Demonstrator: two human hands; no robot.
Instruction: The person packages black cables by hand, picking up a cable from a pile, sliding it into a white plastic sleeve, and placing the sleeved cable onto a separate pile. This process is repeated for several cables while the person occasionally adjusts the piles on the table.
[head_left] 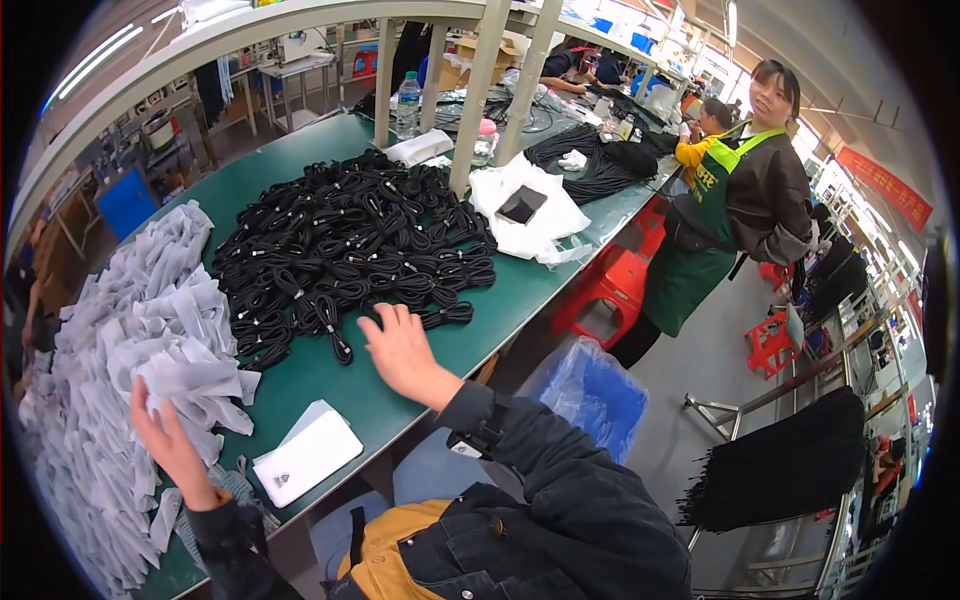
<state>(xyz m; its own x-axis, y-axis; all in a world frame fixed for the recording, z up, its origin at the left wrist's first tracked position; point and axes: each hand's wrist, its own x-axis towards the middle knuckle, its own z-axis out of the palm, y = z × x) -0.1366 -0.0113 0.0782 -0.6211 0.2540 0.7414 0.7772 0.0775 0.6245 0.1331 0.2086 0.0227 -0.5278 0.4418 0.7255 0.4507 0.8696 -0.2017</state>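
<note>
My left hand [172, 442] is at the near edge of a big heap of pale, frosted plastic bags [120, 350], its fingers apart and nothing visible in them. My right hand [405, 352] hovers over the green tabletop with spread fingers, just beside a large pile of black coiled cables [340, 240]. One coiled cable [327, 318] lies close to its fingertips, slightly apart from the pile. Between my forearms, near the table's front edge, rests a small stack of flat white bags [308, 458].
Beyond the cables are a white sheet with a dark flat object [522, 205], a water bottle [408, 103] and metal shelf posts [480, 95]. A lined blue bin [590, 400] and red stools [605, 290] stand at the right. A person in a green apron [700, 215] stands beyond.
</note>
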